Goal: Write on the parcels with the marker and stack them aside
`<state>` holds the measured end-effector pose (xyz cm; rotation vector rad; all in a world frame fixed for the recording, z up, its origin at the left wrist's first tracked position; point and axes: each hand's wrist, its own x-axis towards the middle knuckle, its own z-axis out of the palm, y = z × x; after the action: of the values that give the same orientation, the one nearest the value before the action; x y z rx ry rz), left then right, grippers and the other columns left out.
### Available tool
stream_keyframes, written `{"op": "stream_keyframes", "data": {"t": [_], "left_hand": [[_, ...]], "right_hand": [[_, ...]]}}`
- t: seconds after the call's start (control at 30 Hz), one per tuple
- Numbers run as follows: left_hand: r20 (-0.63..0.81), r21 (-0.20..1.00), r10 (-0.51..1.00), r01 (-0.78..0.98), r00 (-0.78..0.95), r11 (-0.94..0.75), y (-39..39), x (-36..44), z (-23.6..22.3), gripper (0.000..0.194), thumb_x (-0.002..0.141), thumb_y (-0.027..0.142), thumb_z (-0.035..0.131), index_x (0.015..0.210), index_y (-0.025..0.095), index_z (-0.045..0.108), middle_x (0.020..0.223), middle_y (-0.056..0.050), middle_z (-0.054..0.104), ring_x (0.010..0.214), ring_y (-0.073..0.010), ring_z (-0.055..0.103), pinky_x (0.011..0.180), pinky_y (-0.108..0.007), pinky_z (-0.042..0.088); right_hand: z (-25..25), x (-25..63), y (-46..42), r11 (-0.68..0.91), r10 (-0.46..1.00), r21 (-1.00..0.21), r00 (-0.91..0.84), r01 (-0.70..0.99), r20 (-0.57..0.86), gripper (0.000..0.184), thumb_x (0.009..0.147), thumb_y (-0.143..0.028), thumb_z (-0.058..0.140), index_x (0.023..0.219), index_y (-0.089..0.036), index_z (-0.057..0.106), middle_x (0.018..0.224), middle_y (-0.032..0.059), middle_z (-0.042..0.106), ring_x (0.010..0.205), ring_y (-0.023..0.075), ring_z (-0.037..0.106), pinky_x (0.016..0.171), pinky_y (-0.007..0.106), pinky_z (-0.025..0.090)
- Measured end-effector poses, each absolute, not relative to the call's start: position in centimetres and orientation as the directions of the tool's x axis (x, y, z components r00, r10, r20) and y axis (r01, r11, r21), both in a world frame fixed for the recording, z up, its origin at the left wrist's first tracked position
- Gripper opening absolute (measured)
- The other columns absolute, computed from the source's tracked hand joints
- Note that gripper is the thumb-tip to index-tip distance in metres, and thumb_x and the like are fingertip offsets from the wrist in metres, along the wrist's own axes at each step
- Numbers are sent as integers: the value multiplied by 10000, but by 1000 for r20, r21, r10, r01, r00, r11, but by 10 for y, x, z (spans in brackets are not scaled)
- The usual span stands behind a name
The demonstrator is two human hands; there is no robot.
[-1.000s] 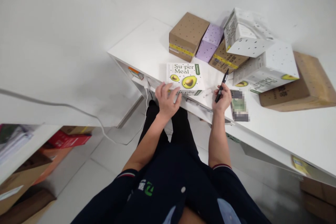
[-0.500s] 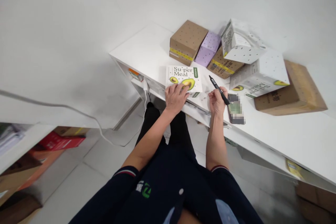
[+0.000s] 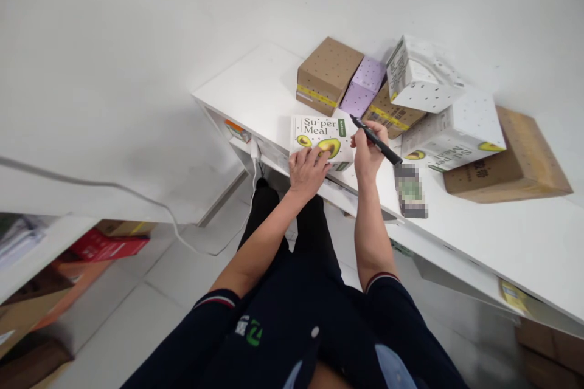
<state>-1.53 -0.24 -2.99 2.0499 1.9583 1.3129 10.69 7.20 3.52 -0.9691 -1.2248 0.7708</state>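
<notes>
A white box printed "Su-per Meal" with avocados [image 3: 319,129] lies near the front edge of the white table [image 3: 246,94]. My left hand [image 3: 309,171] rests on the near part of this box, fingers spread over its printed face. Beside the box's right side, my right hand [image 3: 370,149] grips a black marker pen [image 3: 382,147]. One end of the pen points up and left toward the box's upper right corner. A dark phone-like object [image 3: 410,190], its face blurred out, lies just right of my right hand.
Along the wall stand a brown carton [image 3: 329,70], a lilac box [image 3: 364,84] and a smaller taped carton [image 3: 392,110]. Further right are two white boxes, one stacked on the other [image 3: 426,73], and a large carton [image 3: 524,158]. A white cable [image 3: 252,188] hangs from the table's shelf.
My right hand has moved up and left with the marker pen, bringing it closer to the white box. My left hand stays on the box.
</notes>
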Motion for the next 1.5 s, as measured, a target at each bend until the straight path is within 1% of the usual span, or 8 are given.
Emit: {"op": "stream_keyframes", "data": {"t": [0.13,0.33,0.5,0.77,0.93,1.1,1.3,1.5], "left_hand": [[507,448,853,883,-122,-140,-9,-14,-24,349,976,437,493,1236,304,686,1284,-89,684,1222,-312,557,1038,-486,354],[495,364,863,926,-103,-99,-8,-13,-18,345,988,449,482,1233,311,680,1285,-63,696,1200,-297,576,999,-461,362],[504,359,859,926,-90,-113,-6,-14,-18,351,994,466,465,1230,311,675,1280,-54,698,1192,-290,578,980,-460,358],[510,356,857,925,-75,-131,-8,-16,-19,373,1002,465,444,1248,293,666,1301,-55,690,1205,-291,571,984,-460,345],[507,358,859,925,-78,-128,-8,-15,-19,374,1003,460,439,1262,305,659,1301,-60,686,1208,-291,565,990,-460,357],[496,368,865,921,-79,-126,-8,-15,-19,378,999,458,444,1266,302,661,1304,-72,681,1220,-295,558,997,-460,359],[507,365,858,922,-82,-127,-7,-15,-20,382,1002,469,431,1254,302,664,1298,-67,685,1211,-294,562,989,-460,350],[490,374,867,920,-91,-115,-7,-15,-20,367,999,466,439,1251,319,662,1296,-61,681,1222,-294,553,1009,-462,346]], "right_hand": [[30,97,74,349,916,-937,211,-8,340,237,876,-432,606,843,-229,489,611,-90,580,497,66,544,500,190,450],[19,94,87,299,939,-950,153,87,310,241,859,-439,610,820,-208,554,624,-72,617,491,68,532,502,199,440],[12,95,92,313,934,-940,136,138,331,232,861,-424,604,801,-201,576,601,-70,592,489,71,494,503,202,411],[7,97,95,356,921,-899,68,257,384,261,872,-450,603,814,-196,601,611,-63,571,533,86,510,552,223,421],[6,97,95,375,918,-881,20,287,397,284,883,-478,585,836,-199,606,643,-54,588,574,94,524,579,225,430],[6,98,95,355,922,-884,45,305,385,293,886,-485,580,832,-198,602,617,-57,573,560,101,522,583,234,430],[4,99,96,345,930,-899,34,271,367,319,871,-519,597,833,-202,599,622,-57,578,569,100,530,581,230,433],[11,94,91,321,918,-942,212,101,335,353,885,-564,552,836,-215,537,634,-54,591,488,81,494,508,219,408]]}}
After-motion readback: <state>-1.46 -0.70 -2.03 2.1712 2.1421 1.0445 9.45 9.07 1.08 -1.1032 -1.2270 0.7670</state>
